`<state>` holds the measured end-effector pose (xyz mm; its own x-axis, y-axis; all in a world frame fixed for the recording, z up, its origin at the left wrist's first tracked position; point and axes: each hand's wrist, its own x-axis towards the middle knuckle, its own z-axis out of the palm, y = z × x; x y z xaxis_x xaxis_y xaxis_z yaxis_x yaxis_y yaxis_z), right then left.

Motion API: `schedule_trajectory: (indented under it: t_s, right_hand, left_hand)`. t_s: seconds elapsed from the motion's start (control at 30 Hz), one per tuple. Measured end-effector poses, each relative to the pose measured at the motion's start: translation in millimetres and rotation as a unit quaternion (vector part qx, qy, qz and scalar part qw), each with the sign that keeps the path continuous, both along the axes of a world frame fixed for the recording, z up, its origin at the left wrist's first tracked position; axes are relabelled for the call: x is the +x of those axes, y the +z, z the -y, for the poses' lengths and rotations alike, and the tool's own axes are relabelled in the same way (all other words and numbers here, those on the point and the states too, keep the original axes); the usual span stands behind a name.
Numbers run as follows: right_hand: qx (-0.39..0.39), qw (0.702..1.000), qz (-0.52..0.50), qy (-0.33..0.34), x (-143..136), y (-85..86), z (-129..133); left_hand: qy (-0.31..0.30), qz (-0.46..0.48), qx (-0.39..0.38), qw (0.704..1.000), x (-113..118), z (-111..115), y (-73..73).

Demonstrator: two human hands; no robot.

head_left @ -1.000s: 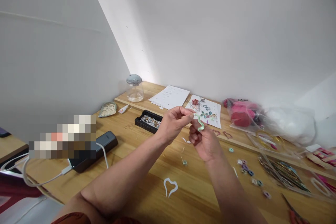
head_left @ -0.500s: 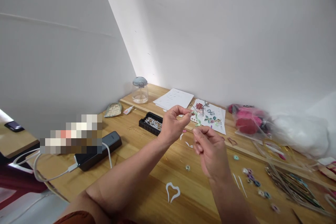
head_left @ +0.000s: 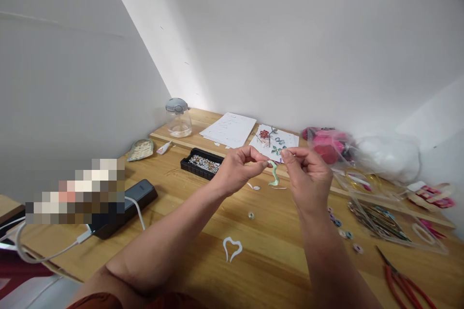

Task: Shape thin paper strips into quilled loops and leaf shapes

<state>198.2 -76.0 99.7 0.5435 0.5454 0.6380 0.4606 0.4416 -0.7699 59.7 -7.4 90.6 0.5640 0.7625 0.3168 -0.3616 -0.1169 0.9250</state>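
Between the thumb and forefinger of my left hand [head_left: 237,171] is the top of a wavy, pale green strip [head_left: 274,174], which hangs down above the table. My right hand [head_left: 308,176] is raised just to the right of it, thumb and fingertips pinched together. Whatever that pinch holds is too fine to see. A white heart-shaped outline [head_left: 237,249] lies on the wood nearer to me. Small white cut pieces [head_left: 256,188] and a small spool [head_left: 251,216] rest below my hands.
Behind my left hand stands a black tray [head_left: 195,171] of beads. Papers [head_left: 228,130] and a lidded clear jar [head_left: 179,128] sit on the raised back ledge. To the right lie bobbins [head_left: 358,248], a box of metal tools [head_left: 380,219] and red-handled pliers [head_left: 398,280]. A black power bank [head_left: 134,203] is at left.
My right hand has risen and moved slightly right, now level with my left. The green strip shows more fully. The view has shifted right, bringing the pliers into sight.
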Motion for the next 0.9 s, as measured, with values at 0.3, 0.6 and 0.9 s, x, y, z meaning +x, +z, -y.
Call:
schedule_trajectory:
  t_s: [0.3, 0.6, 0.9]
  right_hand:
    - [-0.122, 0.933, -0.275, 0.2, -7, -20.0, -18]
    - [-0.181, 0.838, -0.404, 0.318, -39, -25.9, -14]
    - [-0.108, 0.915, -0.274, 0.275, -56, -17.4, 5]
  left_hand:
    - [-0.014, 0.054, -0.053, 0.997, 1, 0, 4.6]
    - [0.109, 0.076, -0.039, 0.99, -1, -8, 3.2]
    - [0.223, 0.023, 0.033, 0.974, -6, -9, 6.7]
